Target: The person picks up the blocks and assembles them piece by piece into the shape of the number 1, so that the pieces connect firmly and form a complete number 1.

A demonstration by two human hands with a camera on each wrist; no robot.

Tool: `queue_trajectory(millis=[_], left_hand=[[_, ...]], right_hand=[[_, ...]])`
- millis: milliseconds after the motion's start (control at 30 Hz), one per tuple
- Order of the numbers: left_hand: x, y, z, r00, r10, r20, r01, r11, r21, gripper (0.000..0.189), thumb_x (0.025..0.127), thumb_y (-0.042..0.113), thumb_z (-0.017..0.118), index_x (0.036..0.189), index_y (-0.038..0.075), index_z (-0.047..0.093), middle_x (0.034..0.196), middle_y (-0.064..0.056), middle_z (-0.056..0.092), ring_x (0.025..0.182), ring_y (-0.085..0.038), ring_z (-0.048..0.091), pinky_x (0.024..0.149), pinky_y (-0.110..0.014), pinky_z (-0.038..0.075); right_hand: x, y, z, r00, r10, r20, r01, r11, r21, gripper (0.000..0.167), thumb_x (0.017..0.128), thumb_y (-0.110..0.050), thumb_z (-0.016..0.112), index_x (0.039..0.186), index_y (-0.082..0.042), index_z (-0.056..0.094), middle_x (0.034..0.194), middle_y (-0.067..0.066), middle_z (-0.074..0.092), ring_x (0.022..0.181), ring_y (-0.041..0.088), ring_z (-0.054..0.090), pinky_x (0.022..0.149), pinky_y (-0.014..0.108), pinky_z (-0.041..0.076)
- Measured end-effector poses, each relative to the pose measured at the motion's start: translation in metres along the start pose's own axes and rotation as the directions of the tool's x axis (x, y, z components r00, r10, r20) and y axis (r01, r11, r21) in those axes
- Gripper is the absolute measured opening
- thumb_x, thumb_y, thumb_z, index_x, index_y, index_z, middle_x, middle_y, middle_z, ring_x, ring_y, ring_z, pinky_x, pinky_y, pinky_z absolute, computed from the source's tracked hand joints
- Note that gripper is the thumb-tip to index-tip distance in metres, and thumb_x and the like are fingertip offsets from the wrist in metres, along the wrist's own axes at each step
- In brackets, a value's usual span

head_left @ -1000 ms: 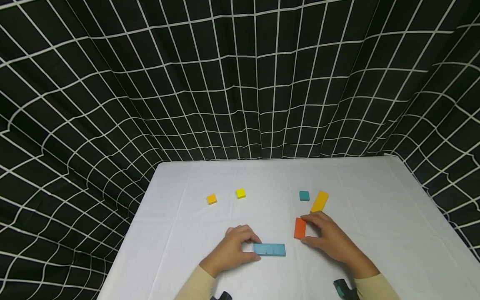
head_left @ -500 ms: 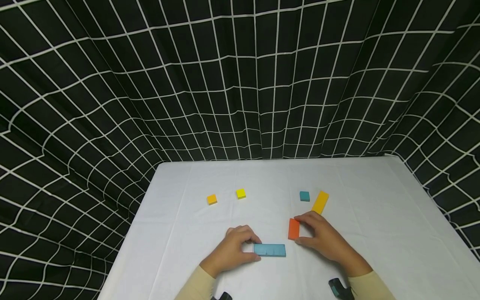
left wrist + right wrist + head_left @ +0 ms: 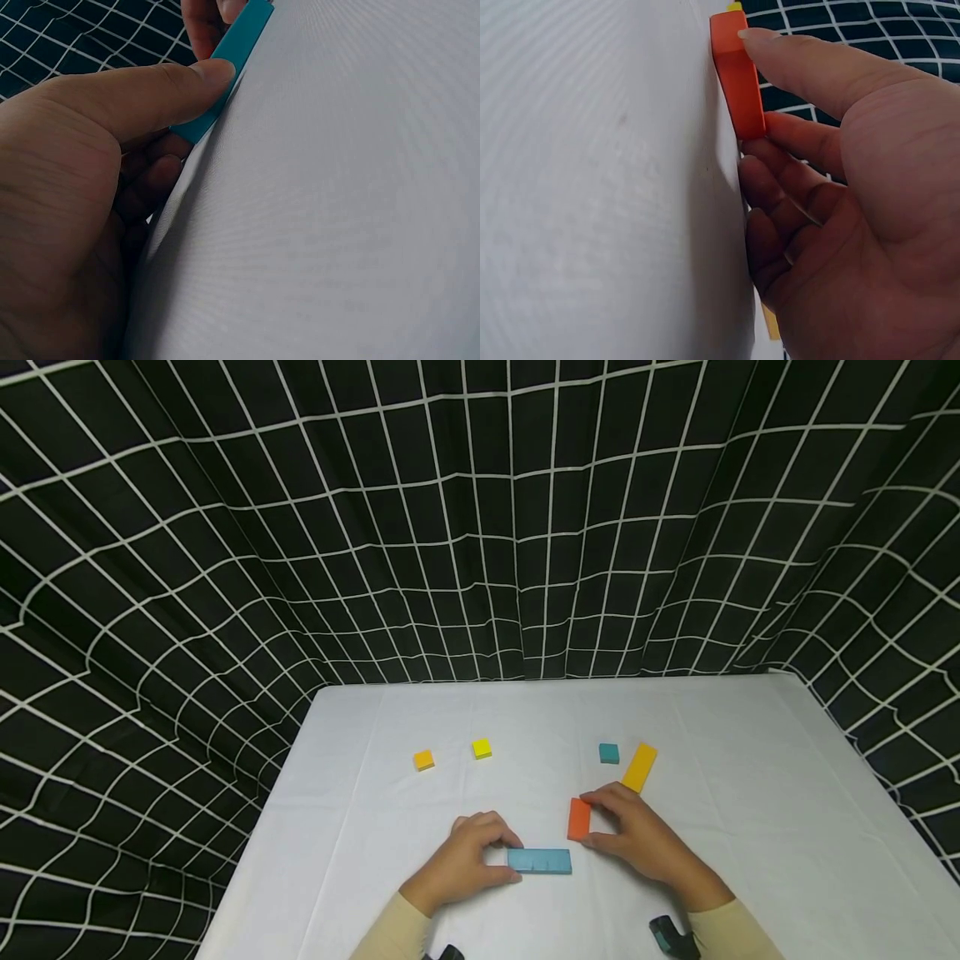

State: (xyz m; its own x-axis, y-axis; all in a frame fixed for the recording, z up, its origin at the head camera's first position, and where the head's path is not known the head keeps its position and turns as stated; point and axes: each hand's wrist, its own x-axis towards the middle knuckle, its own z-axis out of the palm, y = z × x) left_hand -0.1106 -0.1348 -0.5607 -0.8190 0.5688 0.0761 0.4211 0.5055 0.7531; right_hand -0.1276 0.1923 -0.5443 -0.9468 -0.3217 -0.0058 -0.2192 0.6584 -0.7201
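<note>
A long blue block lies flat on the white table, and my left hand pinches its left end between thumb and fingers. In the left wrist view the thumb presses along the side of this block. To its upper right, a short orange-red block is held at its two ends by the thumb and fingers of my right hand. The right wrist view shows the thumb on the near end of the orange-red block, which stands close on the cloth.
Behind my right hand lies a long yellow-orange block, with a small teal block beside it. Farther left are a small yellow block and a small orange block. A black gridded curtain surrounds the white-covered table.
My right hand has slid the orange-red block leftward, closer to the blue block. My left hand and the blue block have stayed in place.
</note>
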Motion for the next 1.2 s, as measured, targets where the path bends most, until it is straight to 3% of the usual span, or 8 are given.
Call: queue_trajectory(millis=[600,1200], left_hand=[[0.001,0.000,0.001,1.000,-0.015,0.004,0.015,1.000,-0.008,0.028,0.090,0.030,0.093,0.112,0.032,0.077,0.108,0.025,0.063,0.104,0.001,0.057,0.104,-0.041,0.037],[0.002,0.000,0.000,1.000,-0.018,0.012,0.018,1.000,0.015,0.028,0.091,0.032,0.092,0.114,0.032,0.077,0.110,0.025,0.063,0.105,0.002,0.057,0.104,-0.040,0.038]], right_hand=[[0.004,-0.007,0.008,1.000,-0.004,-0.010,0.004,1.000,0.010,0.053,0.090,-0.026,0.092,0.138,-0.013,0.072,0.125,-0.005,0.065,0.123,0.024,0.061,0.109,0.055,0.048],[0.011,-0.016,0.017,1.000,-0.024,0.015,0.024,1.000,0.016,0.052,0.092,-0.027,0.092,0.138,-0.015,0.072,0.123,-0.007,0.063,0.108,0.015,0.058,0.101,0.049,0.052]])
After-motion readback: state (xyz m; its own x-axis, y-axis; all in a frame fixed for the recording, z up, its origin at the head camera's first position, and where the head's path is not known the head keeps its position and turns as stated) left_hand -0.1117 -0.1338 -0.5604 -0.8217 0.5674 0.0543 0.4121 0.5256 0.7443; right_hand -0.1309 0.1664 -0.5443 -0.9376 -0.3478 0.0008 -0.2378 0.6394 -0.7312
